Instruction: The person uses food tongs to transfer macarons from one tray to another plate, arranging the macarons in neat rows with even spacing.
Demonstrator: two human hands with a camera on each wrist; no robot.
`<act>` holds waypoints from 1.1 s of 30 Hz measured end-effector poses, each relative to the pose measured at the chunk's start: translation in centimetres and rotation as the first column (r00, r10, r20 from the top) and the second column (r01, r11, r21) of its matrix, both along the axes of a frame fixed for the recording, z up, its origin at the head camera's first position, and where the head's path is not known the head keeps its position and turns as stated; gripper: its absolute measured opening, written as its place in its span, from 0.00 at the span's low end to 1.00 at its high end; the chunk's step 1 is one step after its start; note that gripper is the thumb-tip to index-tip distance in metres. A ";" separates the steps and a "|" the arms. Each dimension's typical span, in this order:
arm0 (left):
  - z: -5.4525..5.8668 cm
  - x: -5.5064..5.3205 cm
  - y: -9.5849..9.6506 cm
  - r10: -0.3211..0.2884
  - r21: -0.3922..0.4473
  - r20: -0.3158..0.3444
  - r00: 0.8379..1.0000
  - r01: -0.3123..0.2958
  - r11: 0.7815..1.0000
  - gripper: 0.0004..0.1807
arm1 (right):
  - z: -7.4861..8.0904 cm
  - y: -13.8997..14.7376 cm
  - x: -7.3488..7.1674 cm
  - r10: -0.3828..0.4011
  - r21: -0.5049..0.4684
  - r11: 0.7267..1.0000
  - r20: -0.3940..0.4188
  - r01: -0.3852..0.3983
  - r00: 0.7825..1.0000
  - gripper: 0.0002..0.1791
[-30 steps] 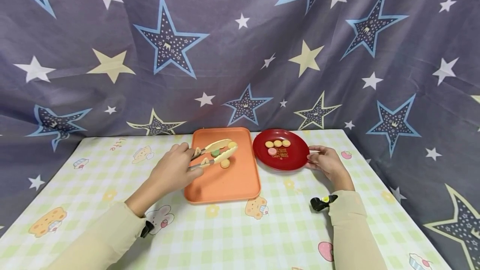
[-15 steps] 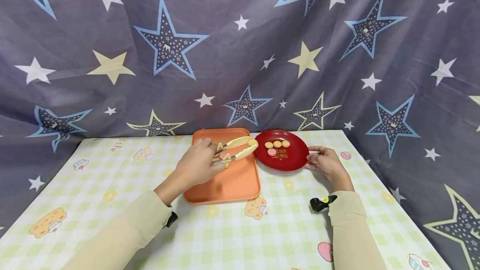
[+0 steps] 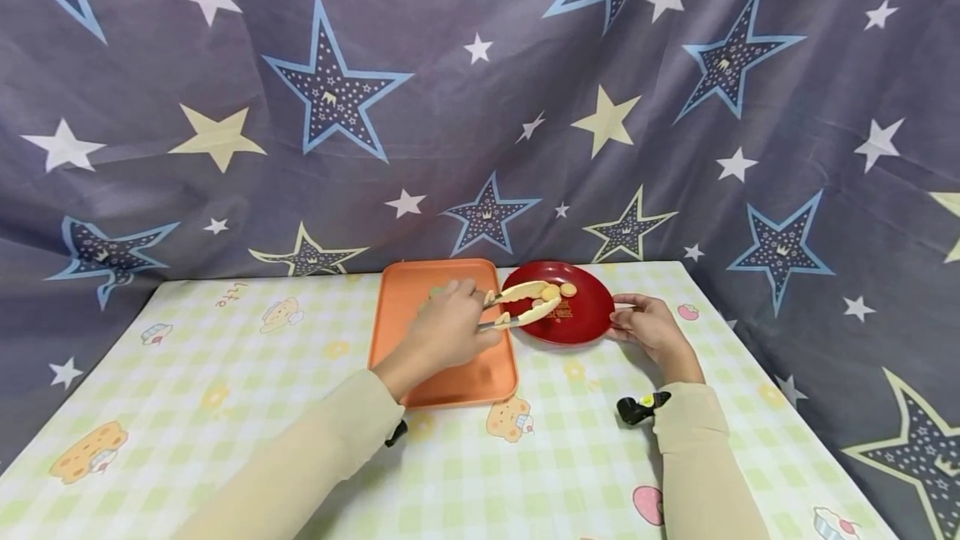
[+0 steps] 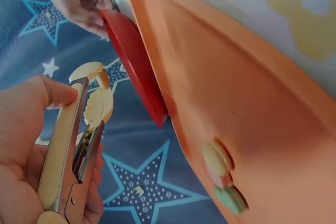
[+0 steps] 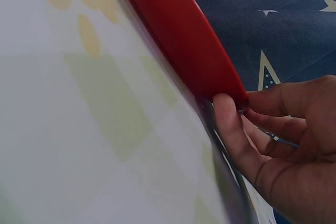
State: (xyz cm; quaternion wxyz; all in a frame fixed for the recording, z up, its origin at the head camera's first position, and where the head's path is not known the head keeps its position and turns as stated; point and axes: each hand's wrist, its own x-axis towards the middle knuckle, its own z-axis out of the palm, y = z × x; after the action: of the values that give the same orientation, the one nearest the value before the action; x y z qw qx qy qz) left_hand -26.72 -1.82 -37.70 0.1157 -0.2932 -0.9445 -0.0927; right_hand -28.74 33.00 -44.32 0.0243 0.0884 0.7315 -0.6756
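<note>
My left hand (image 3: 442,327) grips a pair of cream-coloured tongs (image 3: 540,312), whose tips reach over the red plate (image 3: 596,315). Between those tips is a yellow macaron (image 3: 551,292). A second yellow macaron (image 3: 568,290) lies on the plate just to the right; the tongs partly hide the others there. At the plate's right rim, my right hand (image 3: 654,330) pinches the edge between thumb and fingers, as the right wrist view also shows. In the left wrist view, a yellow macaron (image 4: 216,158), a pink one and a green macaron (image 4: 230,199) lie close together on the orange tray (image 4: 252,103).
The tray stands directly left of the plate, partly under my left forearm and hand. A checked cloth (image 3: 570,457) covers the table. Behind the table hangs a dark curtain (image 3: 450,123) with stars. A black wrist camera (image 3: 641,408) sits at my right cuff.
My left hand has moved right with the tongs, from over the tray to the plate, carrying a yellow macaron. My right hand stays at the plate's rim.
</note>
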 end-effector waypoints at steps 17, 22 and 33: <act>-1.4 -1.5 3.2 -0.031 -0.090 0.006 1.000 0.031 0.995 0.20 | 0.1 -0.1 0.2 0.003 -0.005 1.000 0.000 -0.003 1.000 0.29; -1.7 -1.9 3.5 -0.011 -0.103 0.011 1.000 0.012 0.995 0.19 | 0.1 -0.1 0.1 0.004 -0.013 1.000 -0.001 -0.004 1.000 0.29; -2.0 -2.3 4.3 -0.021 -0.146 -0.017 1.000 0.018 0.989 0.15 | 0.2 0.0 0.1 0.002 -0.012 1.000 0.006 -0.002 1.000 0.30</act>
State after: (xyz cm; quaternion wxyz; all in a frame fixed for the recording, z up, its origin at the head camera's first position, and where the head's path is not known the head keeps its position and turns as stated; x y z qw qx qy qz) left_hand -29.04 2.45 -39.66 0.1016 -0.3108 -0.9448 -0.0219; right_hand -28.61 32.99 -44.14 0.0276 0.0897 0.7276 -0.6796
